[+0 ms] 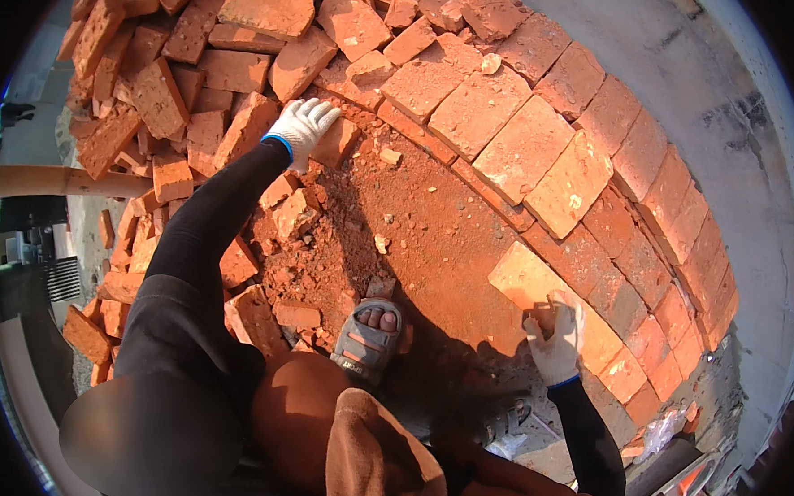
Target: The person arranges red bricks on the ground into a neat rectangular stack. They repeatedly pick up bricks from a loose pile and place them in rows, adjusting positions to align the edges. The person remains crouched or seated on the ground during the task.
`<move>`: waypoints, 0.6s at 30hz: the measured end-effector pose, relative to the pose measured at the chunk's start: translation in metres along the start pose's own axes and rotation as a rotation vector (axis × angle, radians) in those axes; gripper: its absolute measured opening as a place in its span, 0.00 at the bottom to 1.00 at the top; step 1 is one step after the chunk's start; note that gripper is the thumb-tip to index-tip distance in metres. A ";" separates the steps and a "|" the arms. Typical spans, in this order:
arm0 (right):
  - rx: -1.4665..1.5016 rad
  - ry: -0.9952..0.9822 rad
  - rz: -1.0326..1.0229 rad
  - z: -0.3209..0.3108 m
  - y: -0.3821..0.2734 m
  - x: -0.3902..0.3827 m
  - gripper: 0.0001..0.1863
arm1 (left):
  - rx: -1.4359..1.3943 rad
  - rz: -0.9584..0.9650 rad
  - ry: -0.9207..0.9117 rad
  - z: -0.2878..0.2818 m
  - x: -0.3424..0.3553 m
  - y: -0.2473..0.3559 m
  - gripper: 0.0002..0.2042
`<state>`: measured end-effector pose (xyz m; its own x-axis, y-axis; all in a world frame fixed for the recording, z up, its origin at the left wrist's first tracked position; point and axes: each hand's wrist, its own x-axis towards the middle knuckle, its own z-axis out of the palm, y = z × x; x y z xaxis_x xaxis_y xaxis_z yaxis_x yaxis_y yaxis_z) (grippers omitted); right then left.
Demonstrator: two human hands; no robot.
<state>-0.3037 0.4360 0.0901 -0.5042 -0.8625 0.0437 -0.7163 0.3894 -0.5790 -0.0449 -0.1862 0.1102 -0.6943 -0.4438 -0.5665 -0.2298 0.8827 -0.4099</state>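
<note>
My left hand (pixel 303 128), in a white glove with a blue cuff, reaches to the edge of the heap of loose bricks. Its fingers are stretched out beside a red brick (pixel 336 143); whether they touch it is hard to tell. At the right, my right hand (pixel 557 343), also gloved, is at the near side of a pale orange brick (pixel 526 277) in the lowest row of the stack. Thumb and fingers are apart, and nothing shows gripped between them. A dark shadow lies on the bricks beside the fingers.
Loose bricks (pixel 236 71) are heaped at the upper left. Neatly laid rows of bricks (pixel 524 133) step down along the right. Red dust and brick chips (pixel 381 244) cover the ground around my sandalled foot (pixel 367 341). A wooden pole (pixel 64 182) sticks out at the left.
</note>
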 end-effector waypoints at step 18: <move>-0.099 -0.006 0.196 -0.010 0.000 -0.053 0.35 | -0.443 0.239 0.473 -0.117 -0.058 0.144 0.63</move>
<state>-0.2818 0.4845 0.0962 -0.6358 -0.7690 -0.0667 -0.6488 0.5793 -0.4934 -0.1170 -0.0151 0.1675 -0.9604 -0.2028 -0.1912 -0.2202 0.9726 0.0749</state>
